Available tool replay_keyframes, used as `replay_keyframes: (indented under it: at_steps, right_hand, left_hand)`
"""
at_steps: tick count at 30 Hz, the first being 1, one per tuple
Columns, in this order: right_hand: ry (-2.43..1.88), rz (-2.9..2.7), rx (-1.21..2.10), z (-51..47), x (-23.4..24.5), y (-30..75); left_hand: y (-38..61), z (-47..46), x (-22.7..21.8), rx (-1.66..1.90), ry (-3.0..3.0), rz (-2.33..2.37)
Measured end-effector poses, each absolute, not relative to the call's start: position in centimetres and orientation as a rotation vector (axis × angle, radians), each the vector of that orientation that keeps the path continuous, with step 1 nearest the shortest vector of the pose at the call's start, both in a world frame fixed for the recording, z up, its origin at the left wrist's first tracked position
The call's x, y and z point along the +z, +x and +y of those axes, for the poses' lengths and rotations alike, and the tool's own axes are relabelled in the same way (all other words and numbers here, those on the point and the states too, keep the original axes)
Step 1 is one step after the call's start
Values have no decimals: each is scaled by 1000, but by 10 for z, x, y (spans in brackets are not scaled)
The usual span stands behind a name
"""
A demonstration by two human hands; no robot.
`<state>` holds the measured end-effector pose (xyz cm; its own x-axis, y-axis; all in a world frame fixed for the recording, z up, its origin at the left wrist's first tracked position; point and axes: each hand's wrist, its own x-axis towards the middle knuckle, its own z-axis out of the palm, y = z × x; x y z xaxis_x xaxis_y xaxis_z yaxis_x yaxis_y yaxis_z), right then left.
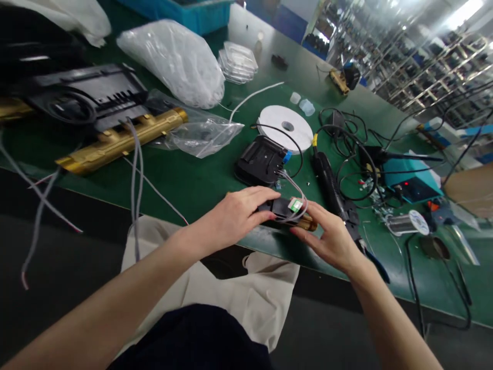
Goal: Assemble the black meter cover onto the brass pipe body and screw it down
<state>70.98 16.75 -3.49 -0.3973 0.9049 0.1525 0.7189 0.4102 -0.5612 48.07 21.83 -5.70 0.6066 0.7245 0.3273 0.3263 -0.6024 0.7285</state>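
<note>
My left hand [234, 210] grips the top of a black plastic housing [272, 207] near the bench's front edge. The housing sits on a short brass pipe [308, 223], which shows mainly at its right end. My right hand [327, 239] closes on that end, its fingertips beside a small green circuit board [295, 205]. Thin grey wires [299, 193] loop from the board over the housing. My left hand hides most of the housing.
A green bench mat [200, 185] holds a long brass pipe with a black housing, plastic bags, a white disc, a black meter cover, a black soldering iron, a teal soldering station, a solder spool and tangled cables. Shelves stand beyond.
</note>
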Motion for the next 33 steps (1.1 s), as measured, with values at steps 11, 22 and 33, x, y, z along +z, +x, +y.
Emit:
replay_keyframes:
  at_steps: [11,22,33]
  right_hand:
    - [-1329,-2220,447,163,-48,715]
    - [-1316,-2372,-208,159,-78,709]
    - [-1372,-2429,-157,179,-76,714]
  left_hand:
    - [487,216,-59,737,2305,868]
    - [488,212,-79,701,2752,745]
    - [492,231,-73,618,2788,752]
